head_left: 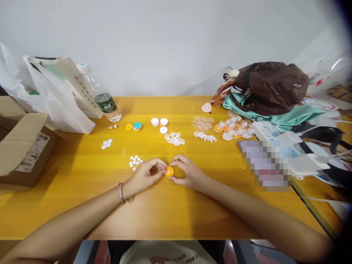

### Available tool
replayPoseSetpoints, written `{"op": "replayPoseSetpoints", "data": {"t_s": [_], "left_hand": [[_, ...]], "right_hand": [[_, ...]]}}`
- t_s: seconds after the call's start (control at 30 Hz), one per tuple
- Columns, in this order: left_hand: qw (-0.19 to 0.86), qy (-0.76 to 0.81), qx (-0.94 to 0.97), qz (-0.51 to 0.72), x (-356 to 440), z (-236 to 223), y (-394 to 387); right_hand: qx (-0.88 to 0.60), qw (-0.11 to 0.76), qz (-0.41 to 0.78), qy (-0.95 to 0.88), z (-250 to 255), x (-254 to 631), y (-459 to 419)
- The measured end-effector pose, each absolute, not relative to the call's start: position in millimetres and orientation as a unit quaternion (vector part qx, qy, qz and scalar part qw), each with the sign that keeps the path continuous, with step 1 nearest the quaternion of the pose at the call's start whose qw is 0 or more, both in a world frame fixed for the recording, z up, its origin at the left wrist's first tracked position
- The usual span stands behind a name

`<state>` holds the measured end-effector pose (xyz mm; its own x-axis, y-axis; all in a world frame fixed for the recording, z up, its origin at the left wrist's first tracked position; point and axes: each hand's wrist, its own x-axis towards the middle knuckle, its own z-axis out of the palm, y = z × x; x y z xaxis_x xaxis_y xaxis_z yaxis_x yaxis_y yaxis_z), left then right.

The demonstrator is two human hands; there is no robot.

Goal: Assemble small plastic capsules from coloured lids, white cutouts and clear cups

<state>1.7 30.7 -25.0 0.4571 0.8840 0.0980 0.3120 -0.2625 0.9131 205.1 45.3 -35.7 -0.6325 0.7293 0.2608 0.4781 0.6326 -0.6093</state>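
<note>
A small round orange piece (170,172) with a white centre is between my two hands, just above the wooden table (154,212). My left hand (148,173), with a metal bangle at the wrist, pinches the piece's left edge. On the other side, the thumb and fingers of my right hand (188,173) close round its right edge. Several small white caps (134,161) lie just left of my left hand. Beyond the hands are white openwork plastic pieces (175,139), with a second group of white pieces (205,137) further right.
White discs (163,130), a teal-topped disc (137,126), clear cups (202,123) and orange-based clear assemblies (233,129) stand further back. A cardboard box (24,146) and water bottle (106,104) are at left. At right lie a brown bag (272,86), a power strip (271,137) and cables.
</note>
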Motion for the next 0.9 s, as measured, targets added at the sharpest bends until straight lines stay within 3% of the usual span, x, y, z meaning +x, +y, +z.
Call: {"op": "replayPoseSetpoints", "data": {"t_s": [0.9], "left_hand": [[0.351, 0.459, 0.769, 0.273, 12.2, -25.1, 27.6]], "right_hand": [[-0.347, 0.239, 0.222, -0.879, -41.0, 209.0, 42.3]]}}
